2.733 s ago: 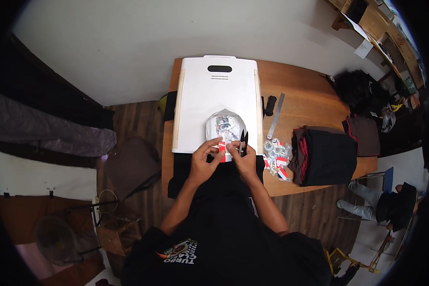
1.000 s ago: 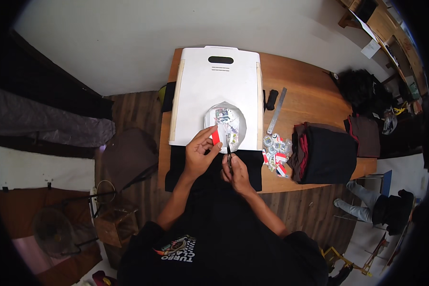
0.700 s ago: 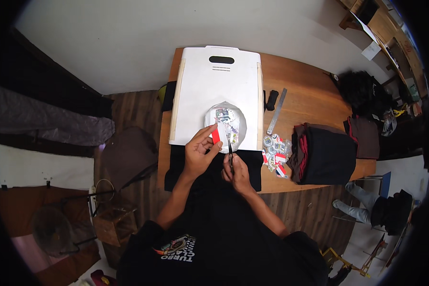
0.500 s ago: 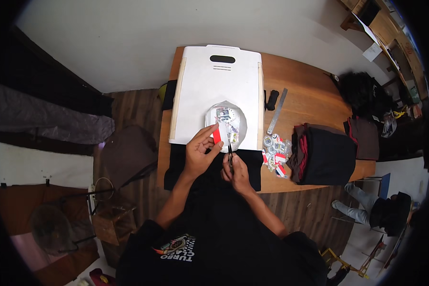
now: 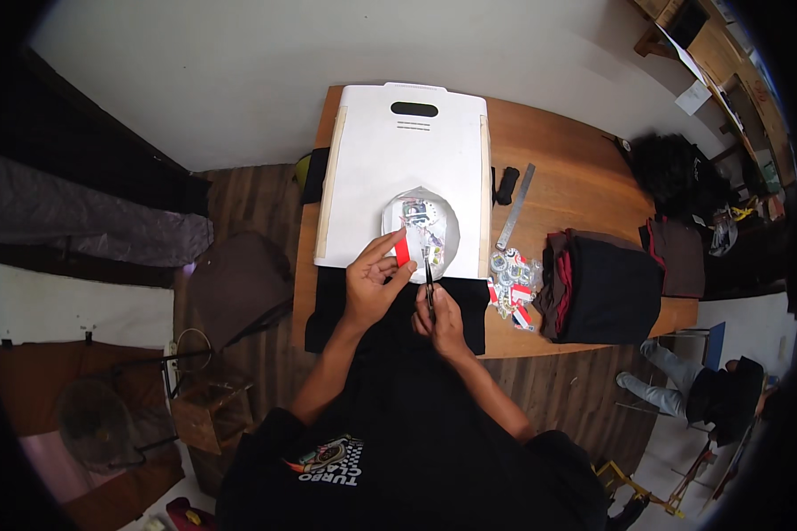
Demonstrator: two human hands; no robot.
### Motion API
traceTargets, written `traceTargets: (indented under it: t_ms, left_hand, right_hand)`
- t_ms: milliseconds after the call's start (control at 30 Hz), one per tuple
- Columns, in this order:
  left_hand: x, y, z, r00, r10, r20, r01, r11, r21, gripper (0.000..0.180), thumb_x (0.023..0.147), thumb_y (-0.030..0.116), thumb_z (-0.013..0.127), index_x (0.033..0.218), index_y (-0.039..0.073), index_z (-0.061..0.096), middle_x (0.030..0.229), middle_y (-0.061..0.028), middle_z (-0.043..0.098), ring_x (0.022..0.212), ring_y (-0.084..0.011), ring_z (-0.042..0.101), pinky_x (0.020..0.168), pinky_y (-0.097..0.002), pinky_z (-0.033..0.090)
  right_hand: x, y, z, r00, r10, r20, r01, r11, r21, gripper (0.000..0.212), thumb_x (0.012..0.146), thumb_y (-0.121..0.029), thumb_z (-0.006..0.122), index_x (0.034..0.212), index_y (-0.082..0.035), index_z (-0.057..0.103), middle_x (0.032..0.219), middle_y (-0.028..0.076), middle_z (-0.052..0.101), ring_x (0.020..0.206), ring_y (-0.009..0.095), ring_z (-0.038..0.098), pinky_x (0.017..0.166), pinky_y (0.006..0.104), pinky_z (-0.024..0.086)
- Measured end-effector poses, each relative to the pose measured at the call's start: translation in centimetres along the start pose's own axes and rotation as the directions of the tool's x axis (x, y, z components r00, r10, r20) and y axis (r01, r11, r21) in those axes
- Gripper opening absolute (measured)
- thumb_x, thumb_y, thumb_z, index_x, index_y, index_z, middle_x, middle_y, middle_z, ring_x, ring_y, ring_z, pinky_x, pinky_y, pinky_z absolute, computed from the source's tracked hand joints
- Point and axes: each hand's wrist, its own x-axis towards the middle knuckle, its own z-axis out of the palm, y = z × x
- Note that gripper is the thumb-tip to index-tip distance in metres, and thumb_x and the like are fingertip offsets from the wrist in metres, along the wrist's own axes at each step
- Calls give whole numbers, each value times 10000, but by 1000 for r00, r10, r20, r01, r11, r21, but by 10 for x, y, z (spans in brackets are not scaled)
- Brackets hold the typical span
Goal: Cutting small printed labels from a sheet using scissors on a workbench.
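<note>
My left hand (image 5: pixel 376 281) pinches a small red-and-white piece (image 5: pixel 405 249) between thumb and fingers, holding it up over a round white tray-like hollow (image 5: pixel 448 232). Inside the hollow lie small printed cut-outs (image 5: pixel 416 212). My right hand (image 5: pixel 440 320) is closed around a slim dark pointed tool (image 5: pixel 429 288), its tip up beside the red-and-white piece. Whether the tool is tweezers or small scissors is too fine to make out. Both hands are at the near edge of a white board (image 5: pixel 398 159) with a slotted handle hole.
On the wooden table (image 5: pixel 576 150), right of the board, lie a metal ruler (image 5: pixel 515 208), a dark bundle (image 5: pixel 506 186) and a pile of printed pieces (image 5: pixel 512 283). Folded dark cloth (image 5: pixel 611 288) is stacked farther right. A seated person (image 5: pixel 700 385) is at the far right.
Almost nothing differs. My right hand and the tool have shifted very slightly; the left hand keeps its pinch on the red-and-white piece.
</note>
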Motion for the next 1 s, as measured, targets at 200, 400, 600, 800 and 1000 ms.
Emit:
traceTargets:
  t_ms: [200, 400, 600, 800, 1000]
  left_hand:
    - [2, 2, 1, 999, 11, -30, -12, 1000, -16, 528, 892, -139, 648, 1395, -103, 492, 1363, -163, 515, 1116, -223, 660, 935, -292, 581]
    - [1, 4, 2, 999, -9, -47, 9, 1000, 0, 527, 889, -137, 652, 1391, -102, 496, 1356, -162, 524, 1144, -218, 642, 940, -295, 583]
    - [1, 2, 3, 999, -9, -42, 11, 999, 38, 529, 874, -126, 679, 1381, -61, 542, 1349, -156, 534, 1158, -183, 616, 888, -249, 585]
    - [1, 4, 4, 999, 31, -24, -28, 995, 94, 532, 871, -120, 685, 1381, -47, 551, 1341, -157, 545, 1135, -163, 619, 873, -241, 585]
    - [2, 6, 4, 1000, 21, -10, -20, 995, 98, 539, 869, -120, 687, 1384, -47, 548, 1335, -156, 553, 1092, -147, 631, 858, -231, 583]
  right_hand:
    - [1, 4, -1, 1000, 1, 0, -1, 1000, 4, 413, 1113, -398, 311, 1011, -45, 497, 564, -37, 306, 426, 65, 252, 439, 230, 251]
    - [1, 0, 3, 1000, -1, 16, 1, 1000, -1, 419, 1113, -399, 309, 1000, -42, 497, 564, -36, 307, 426, 67, 251, 441, 232, 249]
    - [-1, -1, 3, 1000, 8, 30, -9, 1000, 25, 425, 1115, -398, 299, 998, -40, 496, 567, -34, 310, 428, 67, 252, 445, 237, 245]
    - [0, -2, 4, 1000, 3, 17, -4, 1000, 23, 424, 1116, -398, 292, 999, -45, 495, 567, -35, 306, 431, 69, 251, 450, 239, 246]
    - [0, -4, 5, 1000, 7, 19, -8, 999, 31, 424, 1116, -400, 288, 993, -49, 492, 568, -36, 303, 432, 70, 248, 454, 239, 250]
